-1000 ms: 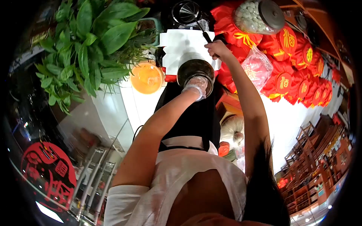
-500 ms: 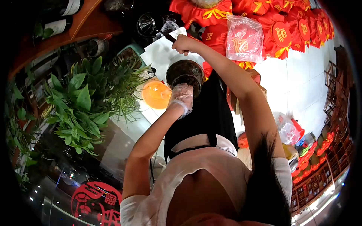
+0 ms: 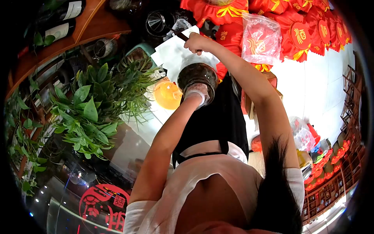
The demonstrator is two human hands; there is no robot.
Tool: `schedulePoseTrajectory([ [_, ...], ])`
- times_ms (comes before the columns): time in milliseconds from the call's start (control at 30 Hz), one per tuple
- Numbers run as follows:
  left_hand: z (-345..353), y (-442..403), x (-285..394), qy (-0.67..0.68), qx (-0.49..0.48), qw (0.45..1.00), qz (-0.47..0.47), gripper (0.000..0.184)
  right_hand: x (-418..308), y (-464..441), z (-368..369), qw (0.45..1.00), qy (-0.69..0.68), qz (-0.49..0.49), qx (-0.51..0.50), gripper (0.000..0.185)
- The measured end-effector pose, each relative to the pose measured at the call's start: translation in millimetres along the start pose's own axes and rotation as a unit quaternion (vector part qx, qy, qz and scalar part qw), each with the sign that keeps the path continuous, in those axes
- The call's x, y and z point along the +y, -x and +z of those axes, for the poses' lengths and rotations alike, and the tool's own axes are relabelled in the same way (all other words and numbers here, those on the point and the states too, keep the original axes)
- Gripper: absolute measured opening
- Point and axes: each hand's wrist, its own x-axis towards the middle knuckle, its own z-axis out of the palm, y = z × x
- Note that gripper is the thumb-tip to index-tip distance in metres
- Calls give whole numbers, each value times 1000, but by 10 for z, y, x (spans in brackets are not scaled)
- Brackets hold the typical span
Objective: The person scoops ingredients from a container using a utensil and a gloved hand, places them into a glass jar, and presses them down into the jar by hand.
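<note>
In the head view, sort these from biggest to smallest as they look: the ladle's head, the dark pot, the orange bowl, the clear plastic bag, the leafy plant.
1. Leafy plant
2. Dark pot and clear plastic bag: too alike to rank
3. Orange bowl, partly hidden
4. Ladle's head

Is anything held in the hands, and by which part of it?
Right hand: the metal ladle, by its black handle. Left hand, at the dark jar's mouth: cannot be told.
</note>
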Motion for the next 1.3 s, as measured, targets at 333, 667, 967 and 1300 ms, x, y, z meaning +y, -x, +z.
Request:
schedulePoseTrajectory([
  [333,-139,99,-4,10,2,999,42,24,-146,25,-73,995,86,45,11,24],
  [667,4,547,75,-65,284,952,96,29,-61,31,-93,994,108,19,10,16],
  [967,-26,234,90,29,229,973,4,64,51,-2,-48,996,63,57,-2,16],
  [1300,-239,9,-47,92,99,991,-12,64,65,-37,-95,997,52,55,30,7],
])
